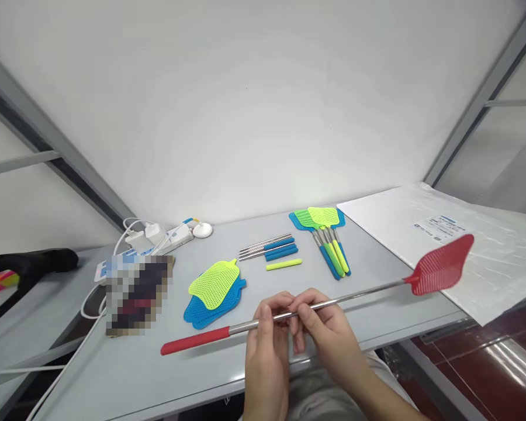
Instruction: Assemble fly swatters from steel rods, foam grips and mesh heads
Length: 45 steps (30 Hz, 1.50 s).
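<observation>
A fly swatter with a red leaf-shaped head (442, 266), an extended metal rod and a red handle (196, 341) lies across both my hands, above the table's front edge. My left hand (266, 345) is closed round the rod near the handle, thumb on top. Just to the right, my right hand (326, 327) pinches the rod between thumb and fingers. Beyond them lie loose metal rods (263, 248), some with blue grips (280, 252), and a yellow-green grip (284, 265). Loose swatter heads, yellow-green (214, 283) over blue (217, 310), are stacked on the left.
Several assembled swatters (328, 242) in blue, green and yellow-green lie at the back right. A white wrapped package with a label (394, 216) covers the table's right end. Power strips (177, 237) and white cables (87, 307) sit at left, by a pixelated patch (140, 295).
</observation>
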{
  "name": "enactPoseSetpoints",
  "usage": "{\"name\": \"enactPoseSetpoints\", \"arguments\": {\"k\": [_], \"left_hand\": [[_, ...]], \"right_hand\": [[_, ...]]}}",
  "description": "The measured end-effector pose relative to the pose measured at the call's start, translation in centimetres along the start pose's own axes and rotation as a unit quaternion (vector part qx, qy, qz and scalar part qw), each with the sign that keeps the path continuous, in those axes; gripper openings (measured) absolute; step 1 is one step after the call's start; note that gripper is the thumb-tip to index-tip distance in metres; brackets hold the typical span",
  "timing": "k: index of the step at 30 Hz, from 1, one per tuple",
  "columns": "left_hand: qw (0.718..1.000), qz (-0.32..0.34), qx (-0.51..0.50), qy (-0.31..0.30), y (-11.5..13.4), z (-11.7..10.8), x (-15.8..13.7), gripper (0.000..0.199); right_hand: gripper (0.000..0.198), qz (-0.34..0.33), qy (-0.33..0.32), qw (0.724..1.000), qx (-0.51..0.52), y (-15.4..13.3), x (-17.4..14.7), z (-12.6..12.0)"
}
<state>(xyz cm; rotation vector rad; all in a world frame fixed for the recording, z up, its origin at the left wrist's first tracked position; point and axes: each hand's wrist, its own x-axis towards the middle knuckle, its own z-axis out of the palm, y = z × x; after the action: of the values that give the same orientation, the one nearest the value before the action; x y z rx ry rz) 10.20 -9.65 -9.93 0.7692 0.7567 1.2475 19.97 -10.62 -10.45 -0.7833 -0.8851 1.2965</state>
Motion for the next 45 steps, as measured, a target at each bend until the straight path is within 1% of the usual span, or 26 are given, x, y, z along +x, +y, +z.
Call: {"name": "enactPoseSetpoints", "arguments": {"k": [1,2,4,5,7,9,11,13,16,18,19,21,24,26,28,30,32,33,34,35,36,38,41,45], "left_hand": [[0.999,0.007,0.038,-0.013,0.0,-0.3,0.0,0.039],[0.997,0.024,0.076,-0.011,0.1,-0.7,0.0,0.04],[0.989,0.07,0.127,0.031,0.5,-1.5,0.2,0.043],[0.987,0.086,0.124,0.063,0.8,-1.9,0.3,0.047],[0.987,0.095,0.065,0.112,1.7,-2.4,0.4,0.055],[0.984,0.102,-0.006,0.144,3.1,-2.8,0.5,0.052],[0.975,0.132,-0.041,0.172,4.7,-3.3,0.4,0.046],[0.962,0.167,-0.052,0.209,6.5,-4.0,0.4,0.044],[0.936,0.222,-0.047,0.27,8.7,-5.4,0.4,0.042],[0.92,0.256,-0.031,0.294,9.5,-6.1,0.5,0.04],[0.918,0.263,-0.027,0.297,9.7,-6.3,0.6,0.04],[0.925,0.249,-0.039,0.285,9.5,-6.3,0.7,0.04],[0.936,0.212,-0.089,0.267,8.3,-5.7,0.9,0.042],[0.938,0.194,-0.102,0.267,7.1,-5.2,1.1,0.044],[0.949,0.159,-0.09,0.255,5.8,-4.6,1.2,0.047],[0.969,0.112,-0.063,0.21,4.5,-4.1,1.2,0.048],[0.985,0.081,-0.042,0.145,3.5,-3.6,1.1,0.047],[0.99,0.074,-0.034,0.119,3.1,-3.4,1.1,0.046],[0.991,0.073,-0.029,0.106,2.8,-3.3,1.0,0.047],[0.991,0.074,-0.026,0.109,2.6,-3.2,1.0,0.048],[0.989,0.078,-0.025,0.125,2.6,-3.2,1.0,0.049],[0.979,0.089,-0.031,0.181,3.2,-3.4,1.0,0.049],[0.961,0.116,-0.054,0.244,5.2,-4.0,0.8,0.046],[0.942,0.181,-0.058,0.275,7.9,-5.1,0.5,0.043]], "right_hand": [[0.026,-0.005,0.005,1.0,-0.006,-0.2,0.1,-0.3],[0.027,-0.009,0.009,1.0,-0.016,-0.5,0.2,-0.7],[0.027,-0.021,0.019,0.999,-0.034,-1.1,0.5,-1.7],[0.027,-0.028,0.029,0.999,-0.037,-1.5,0.5,-2.2],[0.026,-0.046,0.057,0.997,-0.03,-2.3,0.6,-3.2],[0.024,-0.066,0.081,0.994,-0.015,-3.3,0.5,-4.1],[0.023,-0.08,0.099,0.992,-0.001,-4.7,0.4,-4.9],[0.023,-0.094,0.131,0.987,0.018,-6.1,0.4,-5.9],[0.024,-0.126,0.224,0.965,0.057,-8.2,0.7,-7.8],[0.025,-0.134,0.262,0.952,0.084,-9.0,1.2,-8.8],[0.024,-0.133,0.27,0.949,0.097,-9.2,1.4,-9.2],[0.023,-0.131,0.271,0.946,0.118,-9.3,1.7,-9.7],[0.024,-0.143,0.259,0.944,0.146,-8.6,2.0,-9.5],[0.024,-0.132,0.25,0.947,0.152,-7.6,2.0,-8.6],[0.025,-0.099,0.229,0.959,0.137,-6.2,1.8,-7.1],[0.026,-0.052,0.17,0.978,0.113,-4.5,1.5,-5.3],[0.028,0.002,0.092,0.991,0.098,-2.9,1.2,-3.7],[0.03,0.011,0.07,0.993,0.095,-2.3,1.0,-3.2],[0.032,0.015,0.06,0.994,0.086,-2.0,0.8,-2.8],[0.033,0.015,0.057,0.995,0.074,-1.8,0.7,-2.6],[0.033,0.011,0.062,0.996,0.061,-1.8,0.6,-2.6],[0.034,0.003,0.077,0.996,0.034,-2.3,0.3,-2.7],[0.031,-0.018,0.103,0.994,0.026,-3.3,-0.1,-3.0],[0.027,-0.041,0.13,0.989,0.056,-4.5,-0.2,-3.8]]}}
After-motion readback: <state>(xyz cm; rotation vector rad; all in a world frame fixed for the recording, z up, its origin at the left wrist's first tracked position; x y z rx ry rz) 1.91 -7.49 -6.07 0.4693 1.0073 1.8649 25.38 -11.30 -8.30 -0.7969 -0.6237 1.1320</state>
